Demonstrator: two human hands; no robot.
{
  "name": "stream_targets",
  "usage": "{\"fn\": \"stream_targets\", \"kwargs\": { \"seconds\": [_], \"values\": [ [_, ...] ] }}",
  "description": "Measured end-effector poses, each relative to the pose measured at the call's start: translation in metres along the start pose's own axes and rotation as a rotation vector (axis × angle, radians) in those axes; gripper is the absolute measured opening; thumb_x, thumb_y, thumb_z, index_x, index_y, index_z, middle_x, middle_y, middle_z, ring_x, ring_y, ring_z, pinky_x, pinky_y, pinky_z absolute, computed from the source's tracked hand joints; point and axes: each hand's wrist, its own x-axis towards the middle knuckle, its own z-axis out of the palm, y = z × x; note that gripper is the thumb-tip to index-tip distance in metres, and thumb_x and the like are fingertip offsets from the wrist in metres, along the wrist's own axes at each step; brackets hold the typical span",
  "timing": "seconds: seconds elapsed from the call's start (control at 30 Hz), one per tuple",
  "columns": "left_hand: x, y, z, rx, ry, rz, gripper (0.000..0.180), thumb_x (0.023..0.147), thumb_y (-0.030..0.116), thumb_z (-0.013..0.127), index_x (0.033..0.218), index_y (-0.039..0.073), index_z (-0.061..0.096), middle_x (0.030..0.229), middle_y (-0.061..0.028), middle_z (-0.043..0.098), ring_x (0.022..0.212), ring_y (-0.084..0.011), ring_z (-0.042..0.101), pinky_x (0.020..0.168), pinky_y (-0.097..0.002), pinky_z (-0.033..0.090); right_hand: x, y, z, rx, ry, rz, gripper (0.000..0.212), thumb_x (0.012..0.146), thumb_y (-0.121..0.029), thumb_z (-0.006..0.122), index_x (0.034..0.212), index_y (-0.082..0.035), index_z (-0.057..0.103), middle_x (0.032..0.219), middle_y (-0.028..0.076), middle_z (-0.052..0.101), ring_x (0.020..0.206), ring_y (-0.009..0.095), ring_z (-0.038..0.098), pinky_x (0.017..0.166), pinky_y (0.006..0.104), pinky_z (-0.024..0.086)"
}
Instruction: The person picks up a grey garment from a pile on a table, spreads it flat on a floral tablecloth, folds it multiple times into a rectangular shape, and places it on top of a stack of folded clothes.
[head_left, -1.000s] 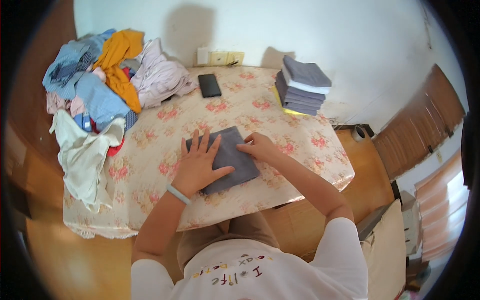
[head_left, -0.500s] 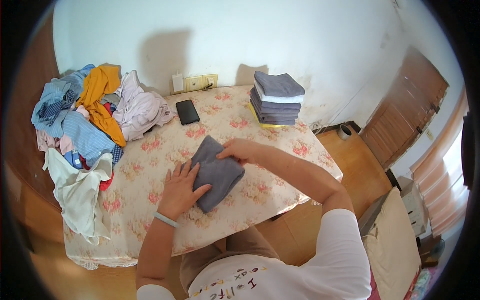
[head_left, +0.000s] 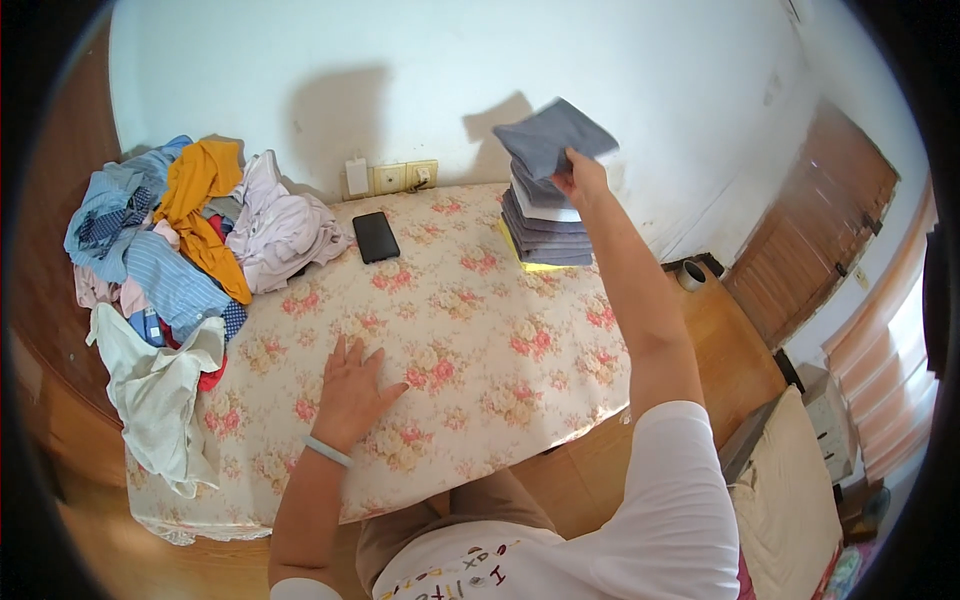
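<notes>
At the back right, my right hand point(head_left: 582, 180) grips the near edge of a folded grey towel point(head_left: 556, 133). It holds that towel just over a stack of folded towels point(head_left: 548, 228), grey ones with a white one near the top and a yellow layer at the bottom. Whether the held towel touches the stack I cannot tell. My left hand point(head_left: 352, 393), with a pale bangle on its wrist, lies with fingers spread on the flowered tablecloth point(head_left: 460, 350), holding nothing.
A heap of crumpled clothes point(head_left: 170, 250) covers the table's left end, and a white garment point(head_left: 160, 390) hangs toward the front edge. Near the wall sockets point(head_left: 390, 178) lies a black phone-like case point(head_left: 376, 237). On the floor at right stands a small bin point(head_left: 690, 275).
The grey towel has left the table's middle and gone up and right to above the stack, held by my right hand. My left hand no longer touches it and stays nearly in place.
</notes>
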Motion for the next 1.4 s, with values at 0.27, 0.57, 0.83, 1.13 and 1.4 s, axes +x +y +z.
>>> {"fn": "stream_targets", "kwargs": {
  "seconds": [0.27,0.57,0.83,1.13,1.4],
  "values": [
    [0.000,0.000,0.004,-0.018,0.028,0.022,0.068,0.082,0.044,0.067,0.134,0.002,0.052,0.145,-0.0270,0.039,0.141,-0.0416,0.023,0.116,-0.0460,0.019,0.035,0.049,-0.047,0.133,0.076,0.146,0.020,0.096,-0.015,0.057,0.110,-0.003,0.052,0.102,0.014,0.057,0.088,0.028,0.062,0.077,0.0396,0.060],
    [0.002,-0.004,0.009,0.014,0.073,0.079,0.066,0.084,0.040,0.066,0.134,0.001,0.052,0.144,-0.0263,0.041,0.139,-0.0417,0.028,0.116,-0.0425,0.023,0.038,0.041,-0.054,0.138,0.069,0.210,0.017,0.095,-0.017,0.056,0.105,-0.004,0.053,0.101,0.014,0.063,0.089,0.028,0.065,0.074,0.0345,0.058],
    [0.004,-0.018,0.022,0.065,0.130,0.121,0.064,0.084,0.046,0.064,0.130,0.002,0.055,0.140,-0.0275,0.045,0.138,-0.0392,0.033,0.115,-0.0435,0.024,-0.012,0.091,-0.054,0.052,-0.226,0.285,0.020,0.093,-0.019,0.059,0.107,-0.004,0.058,0.100,0.011,0.070,0.081,0.019,0.069,0.061,0.0251,0.054],
    [0.004,-0.016,0.004,0.018,0.115,0.012,0.058,0.081,0.048,0.066,0.121,0.006,0.062,0.135,-0.0232,0.049,0.135,-0.0432,0.034,0.112,-0.0487,0.029,-0.147,0.169,-0.030,-0.319,-0.443,0.118,0.017,0.095,-0.015,0.057,0.110,-0.007,0.059,0.087,0.003,0.064,0.073,0.008,0.059,0.061,0.0188,0.044],
    [0.017,-0.085,-0.008,0.025,0.369,-0.148,0.062,0.080,0.054,0.066,0.121,0.008,0.063,0.131,-0.0200,0.053,0.135,-0.0424,0.035,0.112,-0.0515,0.027,-0.184,0.188,-0.032,-0.285,-0.569,-0.084,0.014,0.096,-0.007,0.053,0.108,-0.004,0.059,0.086,0.003,0.061,0.068,0.007,0.052,0.064,0.0206,0.046]
  ]
}}
